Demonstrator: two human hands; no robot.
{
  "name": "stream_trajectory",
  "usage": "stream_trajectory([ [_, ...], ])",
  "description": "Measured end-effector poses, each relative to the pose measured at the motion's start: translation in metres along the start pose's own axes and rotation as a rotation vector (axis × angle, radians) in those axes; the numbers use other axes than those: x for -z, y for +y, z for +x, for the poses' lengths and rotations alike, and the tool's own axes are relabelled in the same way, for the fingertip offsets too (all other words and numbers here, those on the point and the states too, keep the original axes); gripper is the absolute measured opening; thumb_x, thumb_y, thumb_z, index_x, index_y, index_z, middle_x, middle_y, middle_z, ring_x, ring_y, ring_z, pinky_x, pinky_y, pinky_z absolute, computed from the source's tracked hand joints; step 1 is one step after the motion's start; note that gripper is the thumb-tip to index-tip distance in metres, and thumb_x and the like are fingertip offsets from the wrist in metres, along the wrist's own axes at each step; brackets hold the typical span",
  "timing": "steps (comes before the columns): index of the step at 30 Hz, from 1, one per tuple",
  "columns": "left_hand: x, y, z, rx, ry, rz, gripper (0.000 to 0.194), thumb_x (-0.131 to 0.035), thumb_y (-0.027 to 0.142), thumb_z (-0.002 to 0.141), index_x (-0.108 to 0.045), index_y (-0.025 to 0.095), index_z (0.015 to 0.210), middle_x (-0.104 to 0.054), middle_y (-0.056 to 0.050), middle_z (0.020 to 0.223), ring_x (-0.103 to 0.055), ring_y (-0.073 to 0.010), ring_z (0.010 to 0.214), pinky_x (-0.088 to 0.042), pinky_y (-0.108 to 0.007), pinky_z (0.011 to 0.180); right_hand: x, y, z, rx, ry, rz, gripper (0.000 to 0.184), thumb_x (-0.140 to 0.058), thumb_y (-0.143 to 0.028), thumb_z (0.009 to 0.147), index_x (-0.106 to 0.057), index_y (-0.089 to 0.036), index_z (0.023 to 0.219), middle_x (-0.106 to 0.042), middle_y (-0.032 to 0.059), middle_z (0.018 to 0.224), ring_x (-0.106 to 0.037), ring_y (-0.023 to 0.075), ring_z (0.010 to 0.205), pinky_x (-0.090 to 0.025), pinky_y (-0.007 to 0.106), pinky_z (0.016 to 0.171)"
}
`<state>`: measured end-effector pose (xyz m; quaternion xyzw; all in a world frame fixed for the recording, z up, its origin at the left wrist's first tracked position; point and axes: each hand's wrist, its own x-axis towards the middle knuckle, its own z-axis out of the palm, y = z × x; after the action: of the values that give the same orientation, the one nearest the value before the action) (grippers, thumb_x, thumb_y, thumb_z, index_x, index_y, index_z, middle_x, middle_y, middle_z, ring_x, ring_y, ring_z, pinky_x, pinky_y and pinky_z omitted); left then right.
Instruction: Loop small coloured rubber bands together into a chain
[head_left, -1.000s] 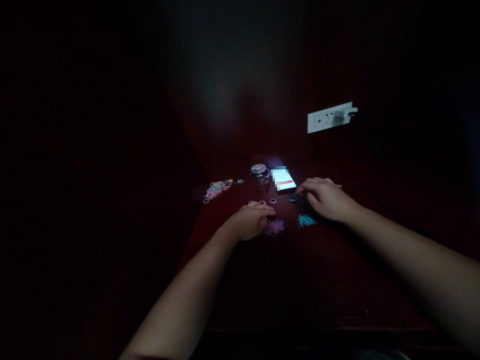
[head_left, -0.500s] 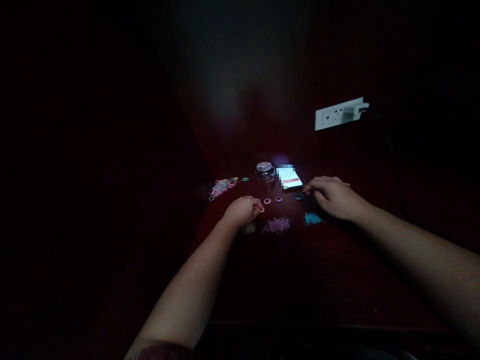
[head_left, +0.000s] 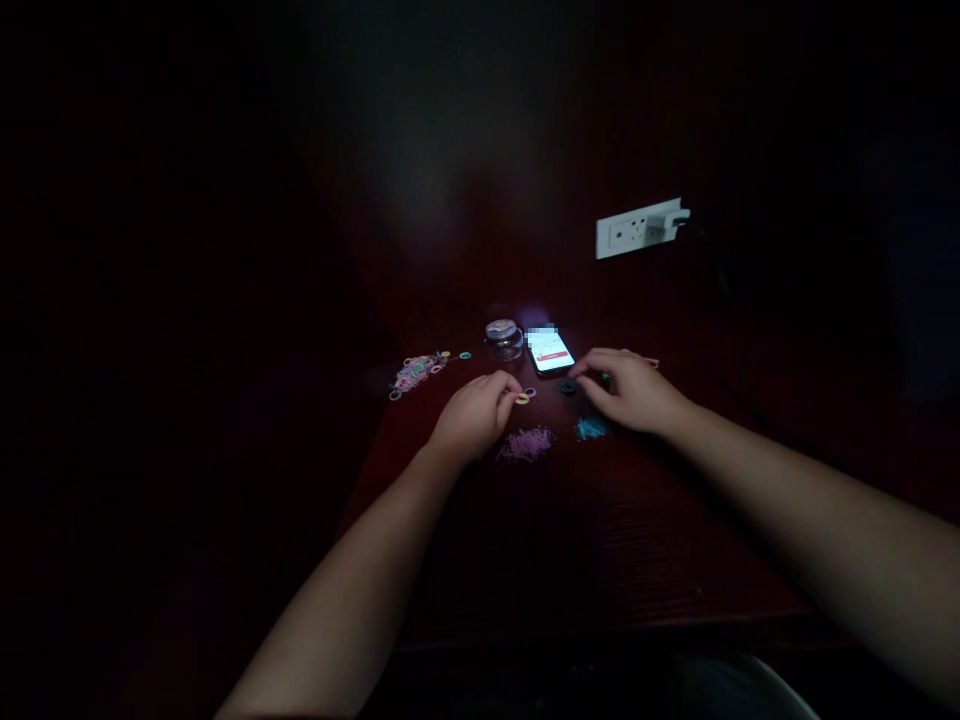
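My left hand is closed in a pinch on a yellow hair tie, held just above the dark red table. A lilac hair tie shows right beside it. My right hand hovers low with thumb and fingers loosely curved and apart, its fingertips beside some dark hair ties. A bit of green shows behind its fingers. Nearer me lie a pile of purple elastics and a pile of blue elastics.
A mixed heap of coloured hair ties lies at the left edge. Behind the hands stand a clear lidded jar and a lit phone. A socket with a plug is on the wall. Surroundings are very dark.
The view has shifted, so everything sits further left. My left hand has moved away from me and rightward over the row of hair ties with the yellow one. The right hand stays near the dark ones.
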<state>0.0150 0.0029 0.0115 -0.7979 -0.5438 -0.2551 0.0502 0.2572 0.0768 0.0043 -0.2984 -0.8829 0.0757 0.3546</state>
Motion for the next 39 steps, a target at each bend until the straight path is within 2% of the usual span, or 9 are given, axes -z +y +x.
stream_trajectory([
  [5,-0.001,0.022,-0.002,-0.074,-0.045,-0.057,0.009,-0.052,0.025,0.093,-0.060,0.022,0.098,-0.069,-0.002,0.094,-0.063,-0.0173,0.089,-0.048,-0.029,0.080,-0.009,-0.030,-0.004,0.173,-0.134,0.128,0.014,-0.061,-0.032,0.085,-0.066,-0.020,0.092,-0.067,0.0031,0.082,-0.061,0.0181,0.080,-0.042,0.030,0.077],
  [9,-0.005,0.031,-0.005,-0.091,-0.080,-0.072,0.009,-0.054,0.027,0.092,-0.059,0.023,0.098,-0.070,-0.001,0.092,-0.064,-0.0166,0.085,-0.048,-0.029,0.076,-0.012,-0.032,-0.006,0.166,-0.191,0.176,0.023,-0.052,-0.031,0.092,-0.059,-0.019,0.073,-0.059,0.0007,0.068,-0.055,0.0145,0.066,-0.040,0.026,0.066],
  [19,-0.009,0.032,-0.008,-0.186,-0.019,-0.374,0.012,-0.055,0.018,0.088,-0.062,0.019,0.097,-0.070,0.000,0.084,-0.064,-0.0121,0.075,-0.049,-0.025,0.072,-0.018,-0.024,-0.008,0.105,-0.213,0.219,0.031,-0.058,-0.038,0.090,-0.056,-0.018,0.067,-0.056,-0.0005,0.063,-0.050,0.0126,0.059,-0.035,0.025,0.057],
  [22,-0.008,0.017,-0.007,-0.209,0.009,-0.318,0.011,-0.058,0.020,0.087,-0.066,0.020,0.094,-0.070,0.000,0.084,-0.064,-0.0128,0.077,-0.049,-0.025,0.074,-0.016,-0.026,-0.007,0.110,-0.236,0.241,0.027,-0.060,-0.039,0.089,-0.062,-0.018,0.072,-0.058,0.0000,0.064,-0.052,0.0132,0.060,-0.036,0.025,0.058],
  [24,-0.005,-0.005,-0.006,-0.159,0.047,-0.212,0.011,-0.060,0.021,0.085,-0.067,0.021,0.093,-0.071,-0.001,0.087,-0.064,-0.0145,0.081,-0.050,-0.027,0.078,-0.014,-0.026,-0.006,0.104,-0.220,0.243,0.025,-0.059,-0.038,0.089,-0.063,-0.018,0.074,-0.059,0.0006,0.065,-0.053,0.0137,0.061,-0.037,0.026,0.060],
  [27,0.000,-0.047,-0.007,0.070,0.146,0.003,0.013,-0.057,0.019,0.086,-0.068,0.020,0.093,-0.072,-0.003,0.090,-0.065,-0.0180,0.086,-0.049,-0.032,0.084,-0.009,-0.021,-0.004,0.083,-0.135,0.196,0.027,-0.054,-0.034,0.091,-0.059,-0.018,0.069,-0.059,0.0017,0.066,-0.053,0.0147,0.063,-0.038,0.028,0.063],
  [30,0.001,-0.079,-0.010,0.234,0.095,0.043,0.014,-0.057,0.021,0.086,-0.069,0.019,0.092,-0.072,-0.004,0.086,-0.066,-0.0177,0.079,-0.051,-0.030,0.078,-0.007,-0.013,-0.003,0.069,-0.065,0.152,0.026,-0.054,-0.032,0.090,-0.057,-0.018,0.068,-0.059,0.0018,0.066,-0.053,0.0150,0.062,-0.037,0.028,0.063],
  [34,-0.010,-0.089,-0.013,0.180,-0.077,-0.027,0.010,-0.063,0.020,0.081,-0.070,0.022,0.088,-0.072,0.000,0.082,-0.065,-0.0143,0.073,-0.051,-0.025,0.072,-0.008,-0.010,-0.003,0.060,-0.055,0.137,0.025,-0.054,-0.031,0.089,-0.056,-0.019,0.067,-0.058,0.0010,0.065,-0.052,0.0144,0.061,-0.037,0.028,0.062],
  [39,-0.020,-0.085,-0.009,0.069,-0.052,-0.162,0.021,-0.058,0.016,0.085,-0.067,0.020,0.103,-0.071,-0.003,0.096,-0.066,-0.0140,0.083,-0.053,-0.026,0.080,-0.008,-0.013,-0.002,0.052,-0.062,0.137,0.026,-0.053,-0.031,0.090,-0.054,-0.018,0.066,-0.057,0.0011,0.064,-0.052,0.0139,0.060,-0.036,0.028,0.060],
])
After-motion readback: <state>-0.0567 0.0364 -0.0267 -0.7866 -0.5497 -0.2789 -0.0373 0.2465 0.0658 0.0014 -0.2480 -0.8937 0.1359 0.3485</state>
